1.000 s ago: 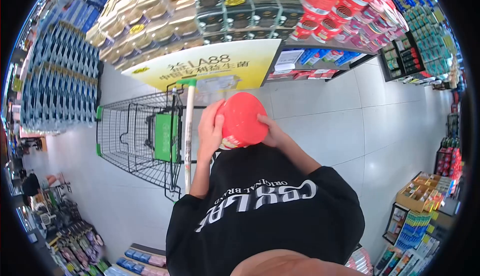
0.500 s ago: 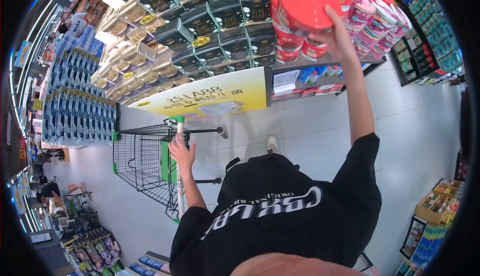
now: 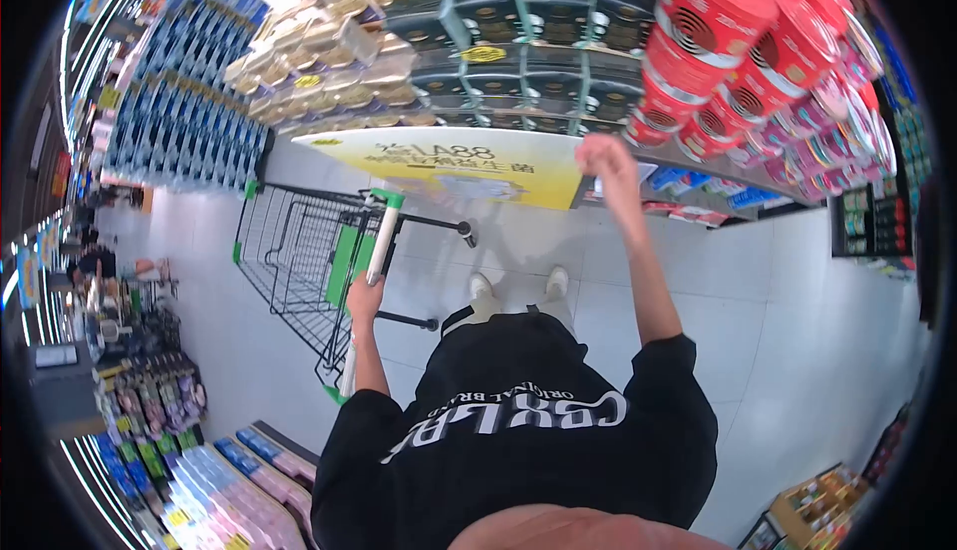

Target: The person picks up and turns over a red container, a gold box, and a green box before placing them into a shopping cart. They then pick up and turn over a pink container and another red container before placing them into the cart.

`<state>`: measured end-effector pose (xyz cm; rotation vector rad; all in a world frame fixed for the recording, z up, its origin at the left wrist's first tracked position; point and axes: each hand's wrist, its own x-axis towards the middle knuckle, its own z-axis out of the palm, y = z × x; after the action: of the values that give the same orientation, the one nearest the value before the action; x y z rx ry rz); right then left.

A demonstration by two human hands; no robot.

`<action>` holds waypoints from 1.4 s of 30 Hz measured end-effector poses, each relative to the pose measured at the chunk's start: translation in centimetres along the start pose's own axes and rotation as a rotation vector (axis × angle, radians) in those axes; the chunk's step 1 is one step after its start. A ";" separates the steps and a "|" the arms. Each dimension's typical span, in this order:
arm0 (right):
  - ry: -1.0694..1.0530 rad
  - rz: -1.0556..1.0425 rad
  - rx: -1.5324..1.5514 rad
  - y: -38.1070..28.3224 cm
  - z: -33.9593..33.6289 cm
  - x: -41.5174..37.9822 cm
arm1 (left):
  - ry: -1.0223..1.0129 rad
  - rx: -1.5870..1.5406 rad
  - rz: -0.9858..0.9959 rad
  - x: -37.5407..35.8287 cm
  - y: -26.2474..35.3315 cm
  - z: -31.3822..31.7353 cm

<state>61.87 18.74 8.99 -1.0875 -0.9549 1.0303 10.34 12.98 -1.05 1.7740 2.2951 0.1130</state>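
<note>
My left hand (image 3: pixel 366 297) is closed around the pale handle (image 3: pixel 383 241) of a black wire shopping cart (image 3: pixel 304 251) with green corner caps. My right hand (image 3: pixel 610 163) hangs in the air in front of the shelf, fingers curled in and slightly blurred. A pinkish patch shows at its fingertips; whether it is an object I cannot make out. Above and to the right of that hand, red tubs (image 3: pixel 713 6) with round lids stand stacked on the display. A yellow and white sign board (image 3: pixel 439 166) runs along the display's front, just left of the right hand.
Dark green packs (image 3: pixel 538 31) and cream packs (image 3: pixel 329 51) fill the display. Pink tubs (image 3: pixel 812 116) stand at right. Blue packs (image 3: pixel 189 101) are piled beyond the cart. A low shelf with pink and blue packs (image 3: pixel 224 480) is at lower left, cardboard boxes (image 3: pixel 822 505) at lower right.
My right hand has let go of the red tub and come down and left, away from the stack. My left hand, spread over the cart handle before, has closed around it. The view has shifted.
</note>
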 end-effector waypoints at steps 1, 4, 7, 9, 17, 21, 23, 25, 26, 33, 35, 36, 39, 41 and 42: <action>-0.076 0.017 -0.138 2.4 1.8 -1.1 | -0.072 -0.067 -0.065 0.3 0.1 -0.7; -0.391 0.004 -0.337 3.6 7.4 -3.4 | -0.264 -0.279 -0.195 0.4 1.3 -2.8; -0.539 -0.151 -0.609 0.0 12.8 -1.9 | -0.419 -0.457 -0.228 1.5 -0.5 -3.6; -0.536 -0.392 -0.715 -1.4 16.6 2.2 | -0.603 -0.654 -0.254 2.5 -2.3 -3.7; -0.229 -0.829 -1.099 -6.1 34.5 19.9 | -0.819 -0.929 0.058 6.4 -8.9 -3.5; -0.250 -0.598 -1.094 -2.3 37.1 26.0 | -0.597 -1.009 0.162 6.7 -9.1 -5.6; -0.273 -0.488 -1.039 -1.9 37.0 27.8 | -0.558 -1.056 0.152 7.2 -9.3 -5.0; -0.334 -0.330 -0.861 -3.6 37.8 27.1 | -0.548 -1.094 0.128 7.4 -9.4 -4.4; -0.271 -0.422 -0.899 -4.8 38.3 26.5 | -0.545 -1.062 0.123 7.7 -9.4 -4.2; -0.302 -0.410 -0.594 -12.4 37.0 17.4 | -0.035 -0.722 0.432 8.7 -4.6 -6.4; -0.374 -0.376 -0.487 -11.9 35.5 13.4 | -0.072 -1.091 0.457 9.2 0.0 -9.5; -0.427 -0.324 -0.422 -11.1 34.7 11.6 | -0.166 -1.344 0.423 9.1 2.9 -12.7; -0.578 -0.140 -0.308 -7.5 33.0 6.4 | -0.540 -1.884 0.525 8.2 8.8 -18.8; -0.442 -0.028 -0.003 -3.4 32.6 3.8 | -0.421 -1.611 0.520 8.8 10.2 -17.2; -0.284 0.061 0.282 -1.3 32.6 2.8 | -0.365 -1.470 0.514 9.0 10.7 -16.2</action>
<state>31.71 28.52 17.02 -0.7526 -0.9696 1.3501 14.48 25.79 15.60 1.2309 0.8385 1.0942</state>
